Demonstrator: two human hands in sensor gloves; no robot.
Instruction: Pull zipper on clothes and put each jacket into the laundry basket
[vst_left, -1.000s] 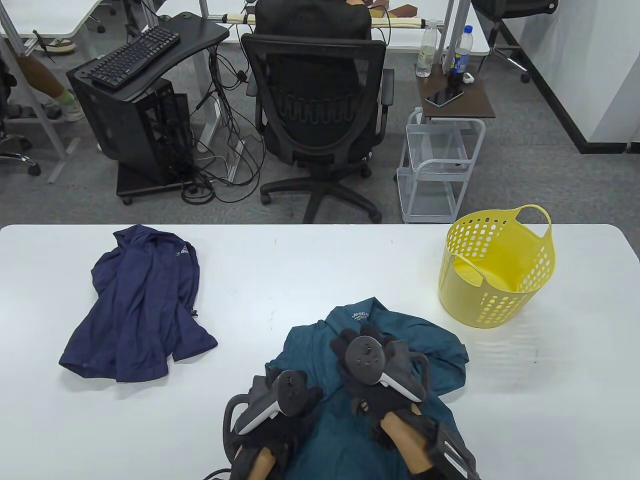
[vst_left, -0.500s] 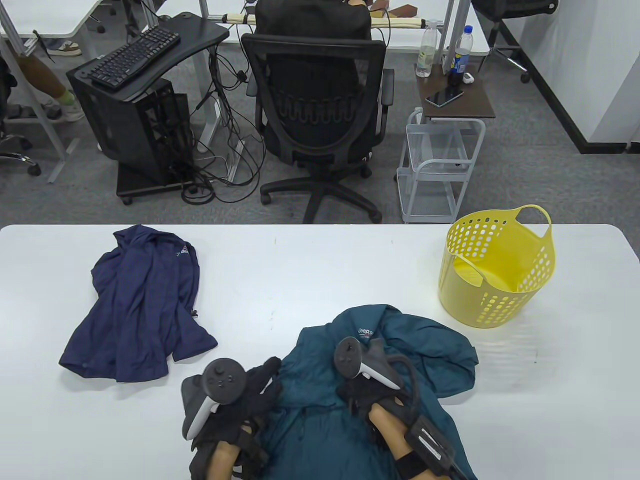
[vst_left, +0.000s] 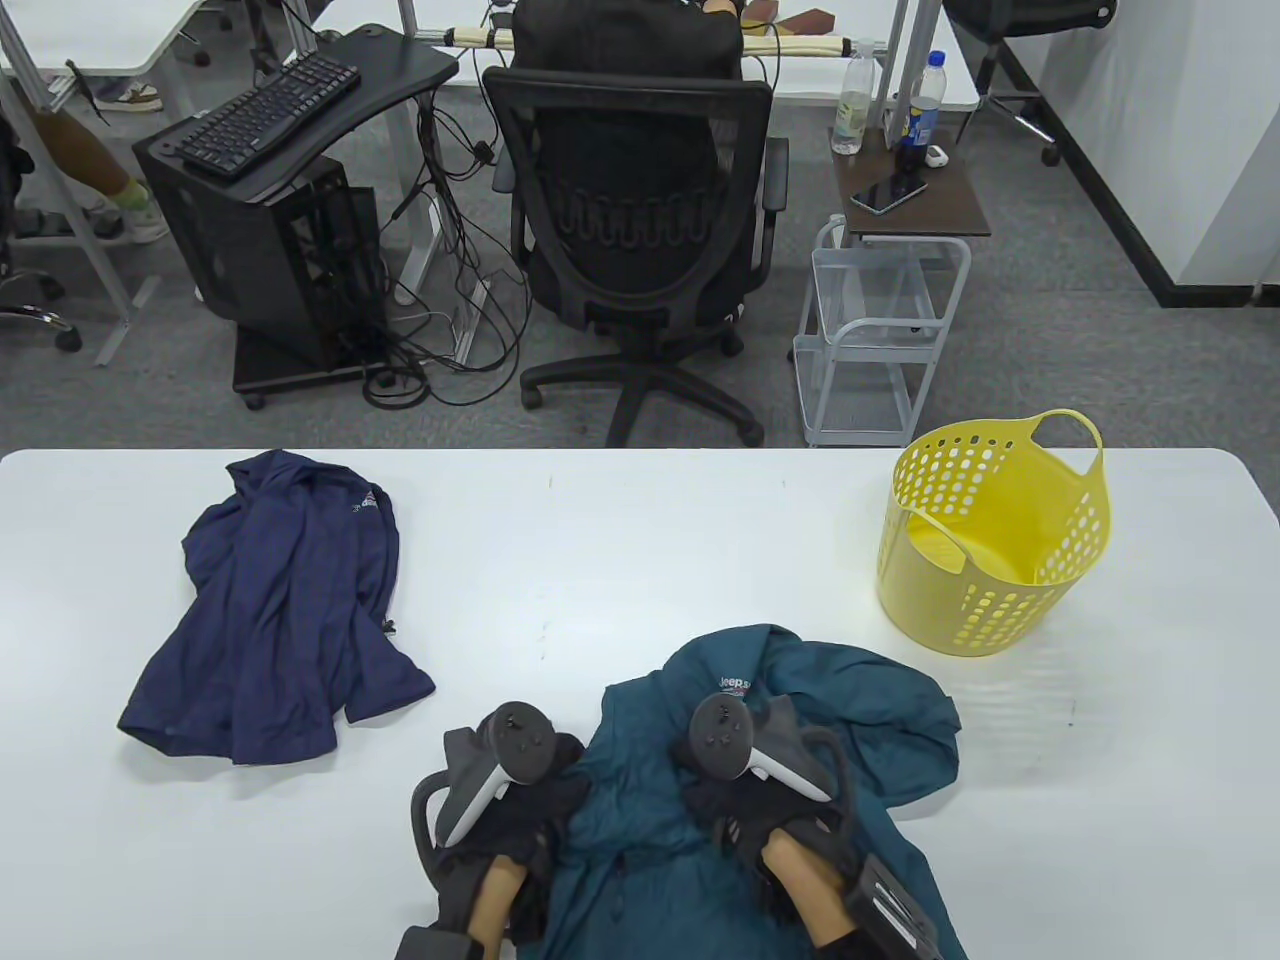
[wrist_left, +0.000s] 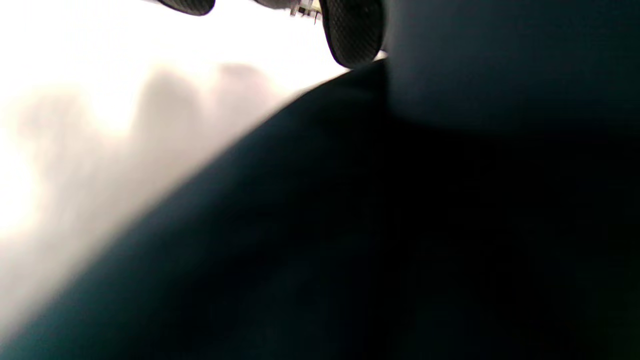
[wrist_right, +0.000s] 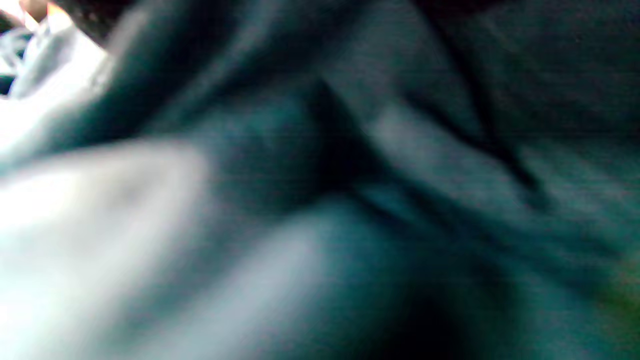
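Observation:
A teal jacket (vst_left: 870, 710) lies bunched at the table's near edge, its white chest logo (vst_left: 733, 685) facing up. My left hand (vst_left: 535, 795) is at the jacket's left edge and my right hand (vst_left: 745, 800) is on its middle. Trackers cover the fingers of both, which seem to gather the cloth. In the left wrist view one fingertip (wrist_left: 352, 35) sits against dark fabric (wrist_left: 400, 225). Blurred teal folds (wrist_right: 400, 200) fill the right wrist view. A navy jacket (vst_left: 280, 610) lies flat at the far left. The yellow laundry basket (vst_left: 1060, 560) stands at the right, with nothing visible inside.
The white table (vst_left: 620, 540) runs the full width of the view. Beyond its far edge are a black office chair (vst_left: 635, 220), a small wire cart (vst_left: 875, 330) and a desk with a keyboard (vst_left: 265, 110).
My left hand swung out to the left, then came back right against the jacket's edge. My right hand drew back from the collar. The teal jacket bunched up and its collar shifted right.

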